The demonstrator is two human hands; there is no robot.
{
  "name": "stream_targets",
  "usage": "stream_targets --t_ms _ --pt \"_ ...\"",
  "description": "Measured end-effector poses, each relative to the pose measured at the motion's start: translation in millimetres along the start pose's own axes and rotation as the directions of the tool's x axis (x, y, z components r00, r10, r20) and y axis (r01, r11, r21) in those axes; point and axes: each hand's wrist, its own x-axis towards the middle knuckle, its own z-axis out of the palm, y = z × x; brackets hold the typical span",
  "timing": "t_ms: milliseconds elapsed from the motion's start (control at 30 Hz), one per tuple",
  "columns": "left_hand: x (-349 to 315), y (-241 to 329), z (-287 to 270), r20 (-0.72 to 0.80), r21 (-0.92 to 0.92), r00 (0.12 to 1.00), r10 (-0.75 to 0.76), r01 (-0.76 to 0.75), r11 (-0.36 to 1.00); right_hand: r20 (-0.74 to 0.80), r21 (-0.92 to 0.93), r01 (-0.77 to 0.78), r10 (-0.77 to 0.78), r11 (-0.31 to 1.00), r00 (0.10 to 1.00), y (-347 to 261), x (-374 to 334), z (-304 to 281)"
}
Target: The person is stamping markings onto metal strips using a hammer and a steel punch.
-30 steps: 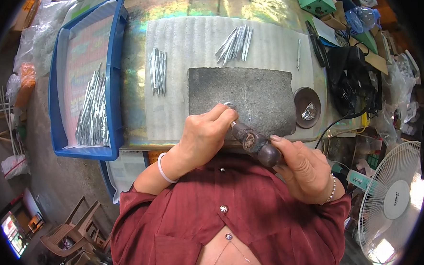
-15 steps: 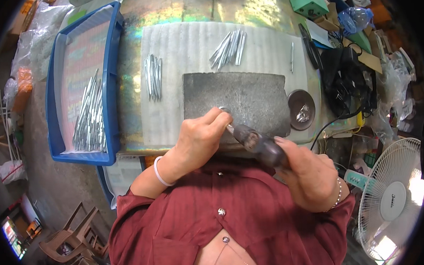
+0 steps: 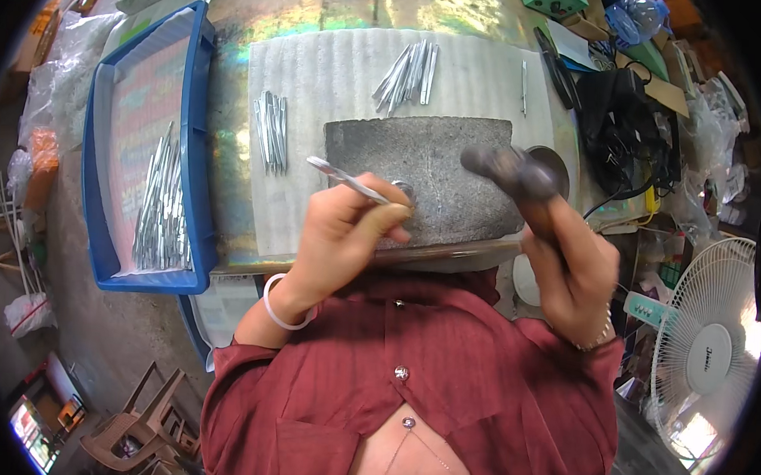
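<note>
My left hand [image 3: 346, 236] is closed on a slim silvery metal rod [image 3: 341, 173], pinched between thumb and fingers. The rod tilts, its free end pointing to the far left over the left edge of a dark grey slab [image 3: 428, 141]. A ring shows on this hand. My right hand [image 3: 575, 278] grips a hammer [image 3: 515, 172], whose dark head is raised over the slab's right part and smeared by motion. The hammer partly covers a round dark dish [image 3: 549, 165]. Whatever lies under my left fingers is hidden.
Metal strips lie in bundles on the white foam sheet [image 3: 320, 71], at the left [image 3: 271, 133] and far middle [image 3: 413, 74]. A blue tray [image 3: 205, 142] holds more strips. A black bag [image 3: 618, 138] and cables are at the right, with a fan [image 3: 705, 358] nearer.
The hammer has moved up and right, away from my left fingers. My left hand has turned, so the rod now shows, tilted toward the far left. The view has shifted slightly.
</note>
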Motion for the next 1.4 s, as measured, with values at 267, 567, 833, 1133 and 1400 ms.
stream_targets --t_ms 267,567,833,1133,1400 --pt "0 5 -21 0.064 -0.903 0.938 -0.340 0.200 0.381 -0.034 -0.291 -0.135 0.130 0.947 0.991 75 5 68" --pt "8 6 -17 -0.009 -0.799 0.930 -0.368 0.214 0.561 0.025 -0.375 -0.038 0.051 0.926 0.998 73 15 59" --pt "-2 26 -18 -0.042 -0.580 0.937 -0.346 0.259 0.772 -0.229 -0.391 -0.378 0.309 0.839 0.923 214 92 22" --pt "-6 38 -18 -0.108 -0.361 0.945 -0.310 0.253 0.898 -0.314 -0.504 -0.469 0.352 0.725 0.882 267 123 24" --pt "-2 17 -8 -0.031 -0.334 0.976 -0.215 0.193 0.923 0.159 0.524 -0.272 0.221 0.807 0.962 45 52 11"
